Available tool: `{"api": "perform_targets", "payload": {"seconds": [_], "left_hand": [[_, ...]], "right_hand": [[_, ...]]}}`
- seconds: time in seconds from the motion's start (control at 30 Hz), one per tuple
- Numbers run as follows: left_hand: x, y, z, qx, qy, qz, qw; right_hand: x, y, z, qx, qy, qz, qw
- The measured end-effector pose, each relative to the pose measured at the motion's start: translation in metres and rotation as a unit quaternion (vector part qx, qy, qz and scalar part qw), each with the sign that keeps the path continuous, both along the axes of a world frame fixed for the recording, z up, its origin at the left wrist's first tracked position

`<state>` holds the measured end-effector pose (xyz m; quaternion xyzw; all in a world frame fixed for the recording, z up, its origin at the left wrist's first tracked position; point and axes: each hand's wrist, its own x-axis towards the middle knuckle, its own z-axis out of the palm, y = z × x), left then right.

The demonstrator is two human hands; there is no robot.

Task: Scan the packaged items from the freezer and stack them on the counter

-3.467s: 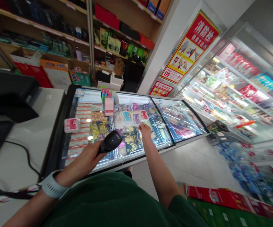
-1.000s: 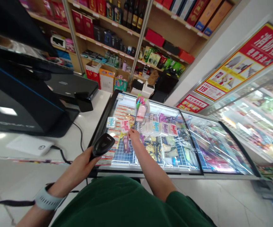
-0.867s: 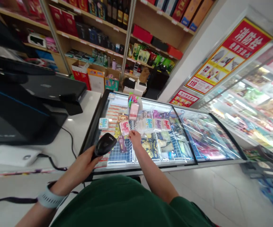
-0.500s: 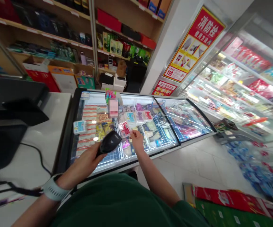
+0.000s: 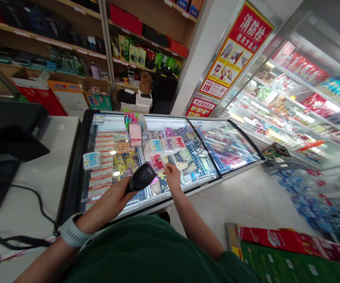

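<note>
My left hand (image 5: pixel 115 199) is wrapped round a black handheld scanner (image 5: pixel 142 177), whose head points toward a red-labelled pack (image 5: pixel 157 161) on the glass top of a display freezer (image 5: pixel 81 157). My right hand (image 5: pixel 172 175) has its fingers pinched at the lower right corner of that red-labelled pack. Beyond it, a blue-labelled pack (image 5: pixel 157 145), a purple-labelled pack (image 5: pixel 169 144) and another red-labelled pack (image 5: pixel 179 142) lie side by side. A separate blue-labelled pack (image 5: pixel 91 160) rests on the glass at the left.
A white counter (image 5: pixel 60 149) with black equipment (image 5: pixel 7 133) and cables stands at the left. A bag with colourful contents (image 5: pixel 131 117) is at the freezer's back edge. Green and red boxes (image 5: pixel 287 259) are at the lower right; stocked shelves (image 5: pixel 146 55) stand behind.
The view has shifted slightly to the right. The scanner in my left hand is a little nearer the red-labelled pack, and my right hand remains at the pack's corner.
</note>
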<state>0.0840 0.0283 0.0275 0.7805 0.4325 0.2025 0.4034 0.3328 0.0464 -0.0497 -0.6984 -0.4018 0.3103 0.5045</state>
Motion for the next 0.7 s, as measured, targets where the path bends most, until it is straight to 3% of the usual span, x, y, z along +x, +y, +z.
{"api": "perform_targets", "payload": {"seconds": [0.7], "left_hand": [[-0.0008,0.0016,-0.0033,0.01,0.002,-0.013,1.0]], "right_hand": [[-0.0053,-0.0054,0.006,0.002,0.021,0.001,1.0]]}}
